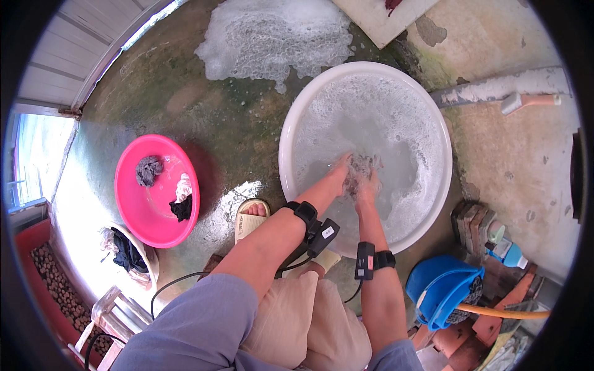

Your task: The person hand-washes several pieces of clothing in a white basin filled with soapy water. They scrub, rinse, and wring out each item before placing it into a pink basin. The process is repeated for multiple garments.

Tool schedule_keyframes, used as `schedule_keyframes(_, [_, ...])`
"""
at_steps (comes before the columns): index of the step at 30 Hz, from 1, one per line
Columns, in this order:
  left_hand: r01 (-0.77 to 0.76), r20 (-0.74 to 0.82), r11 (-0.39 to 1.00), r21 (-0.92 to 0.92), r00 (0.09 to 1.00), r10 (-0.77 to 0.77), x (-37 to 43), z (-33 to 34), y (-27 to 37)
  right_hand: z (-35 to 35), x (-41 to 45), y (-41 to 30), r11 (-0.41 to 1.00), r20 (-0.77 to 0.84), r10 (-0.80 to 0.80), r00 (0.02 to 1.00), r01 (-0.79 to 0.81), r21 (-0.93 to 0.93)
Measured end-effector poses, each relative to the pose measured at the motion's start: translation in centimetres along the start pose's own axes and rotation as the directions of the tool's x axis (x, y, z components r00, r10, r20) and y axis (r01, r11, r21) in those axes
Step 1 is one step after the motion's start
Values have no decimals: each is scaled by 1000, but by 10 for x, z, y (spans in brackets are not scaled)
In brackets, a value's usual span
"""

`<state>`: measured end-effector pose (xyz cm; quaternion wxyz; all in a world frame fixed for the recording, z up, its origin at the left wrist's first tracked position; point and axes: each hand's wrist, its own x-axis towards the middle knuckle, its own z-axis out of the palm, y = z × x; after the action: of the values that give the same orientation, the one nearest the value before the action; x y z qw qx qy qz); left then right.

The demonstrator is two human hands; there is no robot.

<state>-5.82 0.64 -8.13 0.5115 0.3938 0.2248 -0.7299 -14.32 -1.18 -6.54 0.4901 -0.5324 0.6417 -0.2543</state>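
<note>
Both my hands are in the cloudy, soapy water of a large white basin [290, 134]. A small grey-brown wet cloth [356, 172] lies bunched between them, partly covered by suds and splashing water. My left hand [341, 174] grips it from the left, while my right hand [369, 185] presses in from the right. Water hides some of the fingers. Foam rings the basin's inner wall, with greyer water around the hands.
To the left, a pink basin [139, 218] holds a grey cloth [148, 170], a white cloth [184, 185] and a black cloth [182, 207]. Below it stands a pale bucket [152, 264] of clothes. A blue bucket [424, 278], blue bottle [510, 254] and brush [529, 101] are right.
</note>
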Motion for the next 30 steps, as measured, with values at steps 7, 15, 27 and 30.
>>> schedule_keyframes(7, [-95,-57,994,46,994,98,-40,34,17,-4,-22,-54,957,-116,-286,951,279,-77])
schedule_keyframes(15, [-383,-185,887,260,881,435,-37,49,10,-10,-11,-55,947,-99,-320,942,321,-12])
schedule_keyframes(27, [-285,-160,801,527,892,423,-26,28,23,-28,16,-12,937,-26,-255,967,241,-252])
schedule_keyframes(30, [-193,-166,832,520,933,320,-25,16,31,-32,28,18,907,73,-168,983,183,-380])
